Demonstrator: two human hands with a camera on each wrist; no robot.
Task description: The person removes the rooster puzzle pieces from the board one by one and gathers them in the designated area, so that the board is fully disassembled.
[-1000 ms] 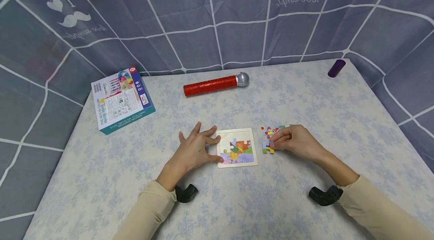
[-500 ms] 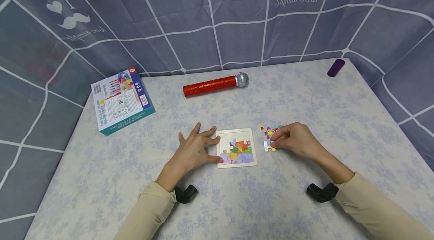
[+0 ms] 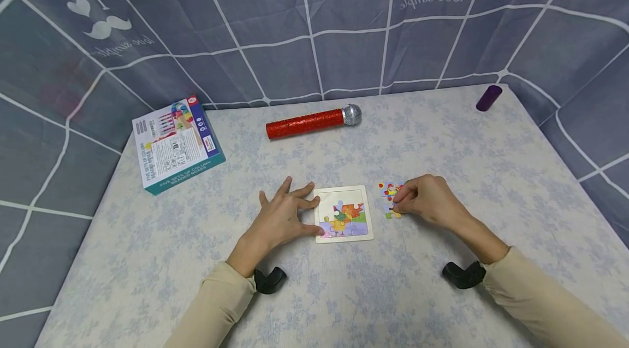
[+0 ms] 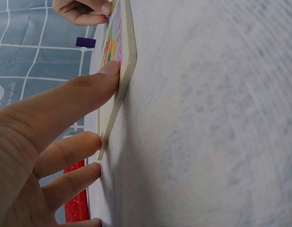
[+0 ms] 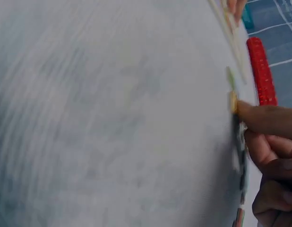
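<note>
A square puzzle tray (image 3: pixel 338 190) with a pale wooden frame lies flat, its lower and right parts filled with colourful pieces, its upper left bare. My left hand (image 3: pixel 280 217) spreads its fingers along the tray's left edge. In the left wrist view the thumb (image 4: pixel 110 68) rests on the frame near a corner. To the right of the tray, my right hand (image 3: pixel 429 200) pinches a puzzle piece (image 3: pixel 389 215) between thumb and fingertips, low over the tablecloth. Just beyond it, more loose puzzle pieces (image 3: pixel 389 189) lie partly hidden by that hand.
Behind the tray lies a red glittery microphone (image 3: pixel 307 124) with a silver head. A boxed toy set (image 3: pixel 177 146) stands at the far left. A small purple cylinder (image 3: pixel 488 98) lies at the back right corner, near the grey checked curtain (image 3: pixel 354 64).
The pinched piece has tilted and shifted slightly right and away from me, towards the loose pieces. My right wrist has swung a little left. The left hand and tray stay put.
</note>
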